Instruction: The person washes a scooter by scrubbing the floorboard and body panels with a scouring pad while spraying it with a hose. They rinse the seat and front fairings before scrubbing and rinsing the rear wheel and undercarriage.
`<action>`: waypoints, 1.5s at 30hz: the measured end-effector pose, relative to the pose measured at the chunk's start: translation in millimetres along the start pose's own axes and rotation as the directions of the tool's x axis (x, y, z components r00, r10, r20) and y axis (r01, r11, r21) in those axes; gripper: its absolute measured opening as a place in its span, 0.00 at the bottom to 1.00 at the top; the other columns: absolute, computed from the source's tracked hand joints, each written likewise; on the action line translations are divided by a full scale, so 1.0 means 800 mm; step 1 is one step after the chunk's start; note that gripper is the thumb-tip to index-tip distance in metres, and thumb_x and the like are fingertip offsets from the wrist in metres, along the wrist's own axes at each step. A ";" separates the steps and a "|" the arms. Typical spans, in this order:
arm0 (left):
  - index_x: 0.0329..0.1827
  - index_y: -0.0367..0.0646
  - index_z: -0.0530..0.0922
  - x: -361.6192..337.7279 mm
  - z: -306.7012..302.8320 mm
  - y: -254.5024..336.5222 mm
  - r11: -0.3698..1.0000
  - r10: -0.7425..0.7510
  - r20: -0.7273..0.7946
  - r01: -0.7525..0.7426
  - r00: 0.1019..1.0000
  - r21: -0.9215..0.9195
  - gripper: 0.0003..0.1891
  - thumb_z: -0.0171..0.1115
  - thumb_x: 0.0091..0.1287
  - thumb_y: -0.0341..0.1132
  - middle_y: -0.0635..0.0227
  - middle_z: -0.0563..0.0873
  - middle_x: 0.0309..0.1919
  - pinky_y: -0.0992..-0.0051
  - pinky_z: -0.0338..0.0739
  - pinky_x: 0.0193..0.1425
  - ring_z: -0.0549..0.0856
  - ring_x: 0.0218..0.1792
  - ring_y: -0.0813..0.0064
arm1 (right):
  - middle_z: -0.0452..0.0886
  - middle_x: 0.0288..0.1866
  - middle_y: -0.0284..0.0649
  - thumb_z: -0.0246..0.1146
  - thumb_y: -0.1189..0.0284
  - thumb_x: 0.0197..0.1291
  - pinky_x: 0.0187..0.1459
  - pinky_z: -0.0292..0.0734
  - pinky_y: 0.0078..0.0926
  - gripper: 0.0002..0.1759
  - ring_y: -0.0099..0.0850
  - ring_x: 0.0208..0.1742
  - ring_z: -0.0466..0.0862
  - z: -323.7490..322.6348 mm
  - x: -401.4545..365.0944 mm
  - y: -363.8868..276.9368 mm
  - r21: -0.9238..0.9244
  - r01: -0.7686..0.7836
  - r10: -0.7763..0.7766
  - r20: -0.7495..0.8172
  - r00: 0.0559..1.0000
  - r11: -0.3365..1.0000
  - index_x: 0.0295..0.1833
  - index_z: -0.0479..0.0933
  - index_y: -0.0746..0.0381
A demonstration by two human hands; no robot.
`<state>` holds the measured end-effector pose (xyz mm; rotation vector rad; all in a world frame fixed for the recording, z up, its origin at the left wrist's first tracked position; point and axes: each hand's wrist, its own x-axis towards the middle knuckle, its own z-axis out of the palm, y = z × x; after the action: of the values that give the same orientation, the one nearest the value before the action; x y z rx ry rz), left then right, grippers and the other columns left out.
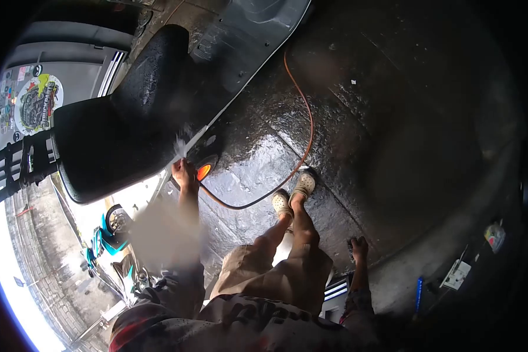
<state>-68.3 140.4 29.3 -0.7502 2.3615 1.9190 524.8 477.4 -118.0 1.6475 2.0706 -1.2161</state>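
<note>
My left hand [185, 174] is closed at the end of an orange-brown hose [310, 120]. A pale spray [180, 145] shows just beyond the fingers, against a wet black vehicle part [114, 141] and its light edge strip. An orange light or reflector [203, 172] glows right beside this hand. The nozzle, if any, is hidden by the fingers. My right hand [359, 247] hangs low at my side with its fingers curled around a small dark thing that I cannot make out.
The dark floor [346, 176] is wet and shiny, and the hose loops across it by my beige clogs [303, 184]. A teal motorbike [108, 237] stands at lower left. A stickered grey panel [41, 102] is farther left. A blue object [419, 293] lies at lower right.
</note>
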 end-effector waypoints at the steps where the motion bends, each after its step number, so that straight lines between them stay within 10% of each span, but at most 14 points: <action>1: 0.42 0.41 0.68 0.012 0.013 0.004 0.999 0.026 0.044 -0.023 0.999 -0.049 0.09 0.58 0.68 0.34 0.68 0.75 0.18 0.79 0.63 0.13 0.70 0.12 0.80 | 0.80 0.34 0.52 0.67 0.58 0.55 0.41 0.72 0.43 0.22 0.47 0.38 0.80 -0.005 -0.007 -0.011 0.056 0.006 -0.008 0.027 1.000 0.998 0.40 0.74 0.68; 10: 0.41 0.41 0.70 0.041 0.125 0.050 0.995 0.104 0.067 -0.104 0.992 -0.001 0.08 0.58 0.67 0.33 0.70 0.74 0.18 0.80 0.63 0.13 0.70 0.13 0.81 | 0.79 0.27 0.45 0.66 0.66 0.59 0.36 0.72 0.38 0.14 0.37 0.29 0.78 -0.003 0.000 0.022 0.184 0.103 -0.104 -0.002 0.995 0.978 0.36 0.74 0.66; 16: 0.39 0.42 0.70 0.028 0.184 0.026 0.990 0.006 0.065 -0.015 0.998 0.143 0.08 0.59 0.66 0.34 0.69 0.74 0.18 0.78 0.63 0.11 0.72 0.12 0.80 | 0.78 0.32 0.55 0.63 0.57 0.58 0.39 0.70 0.44 0.22 0.50 0.37 0.79 -0.080 0.009 0.043 -0.035 0.026 -0.019 0.169 0.985 0.999 0.35 0.73 0.68; 19: 0.41 0.41 0.71 0.007 0.212 -0.004 0.940 0.009 0.003 -0.010 1.000 0.341 0.09 0.60 0.67 0.37 0.66 0.76 0.20 0.77 0.65 0.12 0.75 0.14 0.77 | 0.80 0.35 0.44 0.66 0.61 0.57 0.42 0.74 0.33 0.17 0.34 0.38 0.80 -0.151 0.063 0.023 0.095 -0.123 0.085 0.330 0.940 0.988 0.39 0.75 0.65; 21: 0.42 0.41 0.73 -0.006 0.210 -0.030 0.813 0.174 0.015 -0.152 0.985 0.562 0.10 0.58 0.67 0.38 0.62 0.83 0.22 0.72 0.75 0.23 0.82 0.20 0.71 | 0.80 0.40 0.40 0.65 0.61 0.59 0.43 0.74 0.29 0.20 0.27 0.41 0.78 -0.187 0.110 0.024 0.359 -0.455 0.374 0.273 0.886 0.815 0.46 0.75 0.66; 25: 0.40 0.41 0.75 -0.089 0.237 -0.011 0.835 0.201 -0.060 -0.139 0.978 0.532 0.08 0.59 0.66 0.36 0.59 0.85 0.21 0.68 0.78 0.37 0.87 0.27 0.63 | 0.79 0.43 0.35 0.64 0.59 0.60 0.42 0.77 0.34 0.23 0.30 0.41 0.80 -0.234 0.262 -0.046 0.208 -0.197 0.162 0.176 0.971 0.958 0.56 0.72 0.61; 28: 0.40 0.39 0.73 -0.105 0.236 -0.024 0.884 0.160 -0.139 -0.079 0.977 0.462 0.09 0.58 0.68 0.36 0.58 0.84 0.19 0.67 0.77 0.31 0.86 0.24 0.65 | 0.79 0.54 0.39 0.66 0.60 0.59 0.58 0.68 0.28 0.31 0.31 0.55 0.77 -0.235 0.296 -0.274 0.090 0.012 -0.020 0.097 0.995 0.996 0.62 0.69 0.66; 34: 0.42 0.40 0.73 -0.106 0.245 -0.061 0.957 0.059 -0.141 -0.016 0.988 0.288 0.07 0.57 0.68 0.33 0.60 0.82 0.16 0.67 0.74 0.25 0.83 0.18 0.66 | 0.77 0.49 0.35 0.66 0.71 0.55 0.51 0.73 0.26 0.24 0.26 0.49 0.76 -0.093 0.355 -0.582 0.258 0.345 -0.428 0.437 0.791 0.902 0.58 0.71 0.58; 45: 0.41 0.38 0.75 0.041 0.334 -0.094 0.940 -0.093 -0.021 0.095 0.995 0.328 0.06 0.57 0.67 0.31 0.58 0.83 0.19 0.71 0.74 0.26 0.83 0.21 0.71 | 0.81 0.46 0.49 0.66 0.70 0.49 0.52 0.74 0.32 0.23 0.42 0.49 0.81 0.318 0.427 -0.925 0.234 0.861 -0.759 0.608 0.234 0.452 0.53 0.74 0.62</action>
<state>-146.6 365.9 -116.3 -0.8193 2.5042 1.4335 -327.5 516.7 -154.5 -0.2164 2.3924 -1.4921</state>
